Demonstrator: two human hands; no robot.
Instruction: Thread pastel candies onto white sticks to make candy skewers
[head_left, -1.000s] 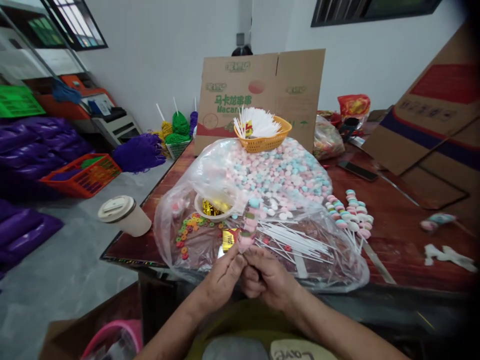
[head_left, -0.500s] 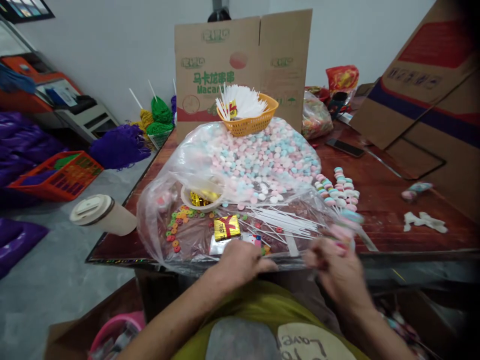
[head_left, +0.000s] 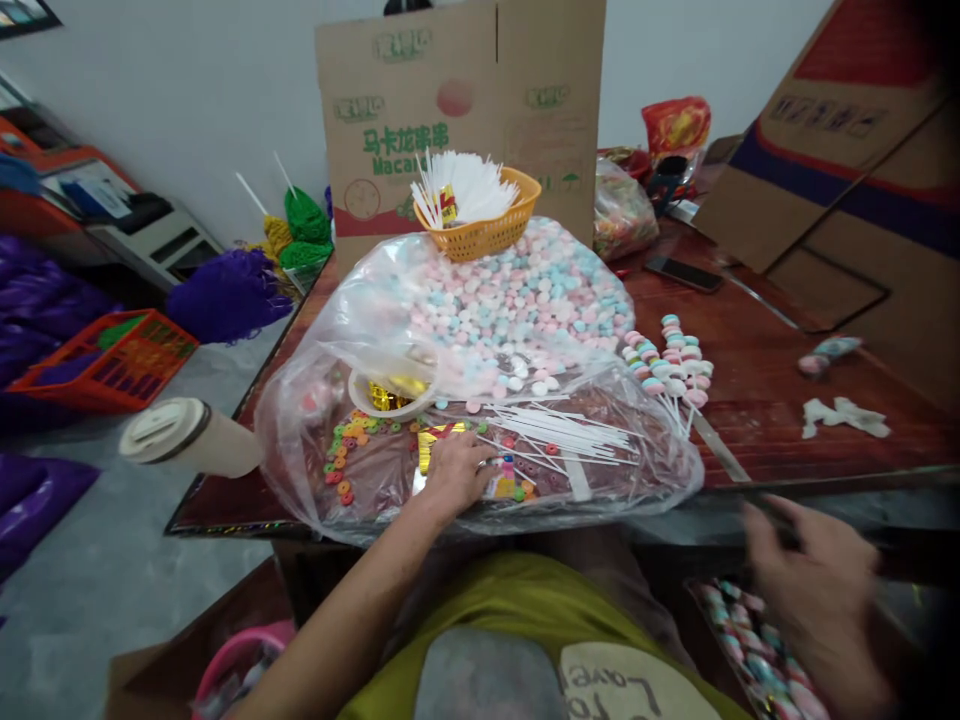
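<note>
My left hand (head_left: 459, 472) lies over a yellow-and-red twist-tie packet (head_left: 436, 440) and small printed cards (head_left: 504, 486) at the table's front edge. Its fingers are stretched out and partly hidden, with nothing visible in them. My right hand (head_left: 817, 590), blurred, is off the table's front right, thumb and fingers apart and empty. Below it are wrapped pink, white and blue candy skewers (head_left: 757, 650). Several candy skewers (head_left: 670, 362) lie on the right side of the plastic bag. Loose white sticks (head_left: 562, 435) and coloured candy rings (head_left: 343, 463) lie on the clear plastic.
A large clear bag of pastel candies (head_left: 517, 300) fills the middle, with a yellow basket (head_left: 487, 238) of sticks on it. A bowl (head_left: 394, 395) of gold ties, a lidded cup (head_left: 195, 437), a phone (head_left: 682, 273) and cardboard boxes (head_left: 465, 110) stand around.
My right hand has let go of the candy skewer and moved right and down off the table. My left hand has moved forward onto the yellow packet. The view has shifted slightly.
</note>
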